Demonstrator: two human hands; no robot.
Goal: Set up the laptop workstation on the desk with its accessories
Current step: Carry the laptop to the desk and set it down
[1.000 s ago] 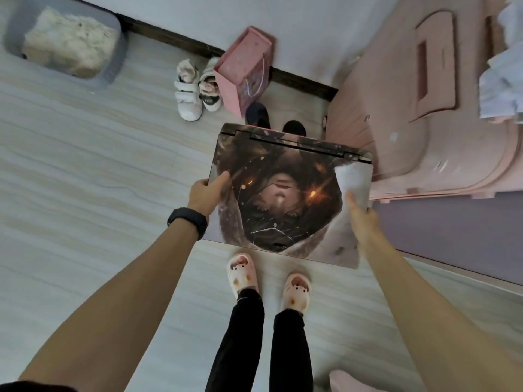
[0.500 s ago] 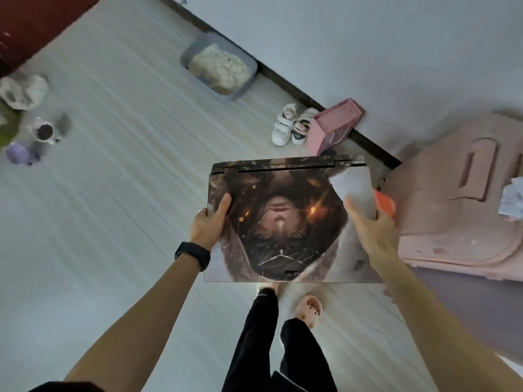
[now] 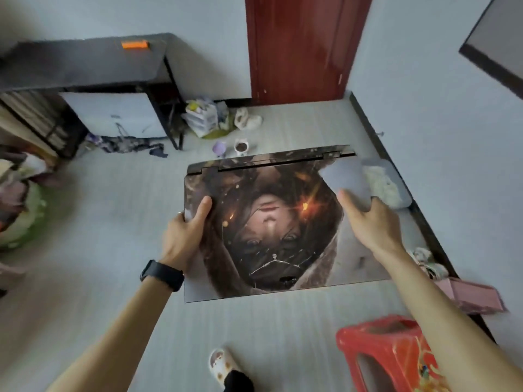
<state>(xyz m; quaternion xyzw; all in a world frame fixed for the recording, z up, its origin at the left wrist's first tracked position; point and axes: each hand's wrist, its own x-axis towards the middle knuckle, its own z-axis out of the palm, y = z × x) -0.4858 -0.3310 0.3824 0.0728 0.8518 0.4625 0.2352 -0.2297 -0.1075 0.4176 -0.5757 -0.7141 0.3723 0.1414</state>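
Over floor (image 3: 113,222), left hand (image 3: 185,236), right hand (image 3: 370,224) clasp laptop (image 3: 271,227), thumbs atop

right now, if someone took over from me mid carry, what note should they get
Left hand: grips the left edge of the laptop, thumb on the lid.
Right hand: grips the right edge, thumb on top.
Laptop: closed, lid up, held in the air above the floor.
Desk: black, ahead and to the left, with a small orange object on top.
Done: laptop picked up and in carry.
Left: bring it to the desk, set it down, open it, add the accessories. I cannot make out any accessories in this view.
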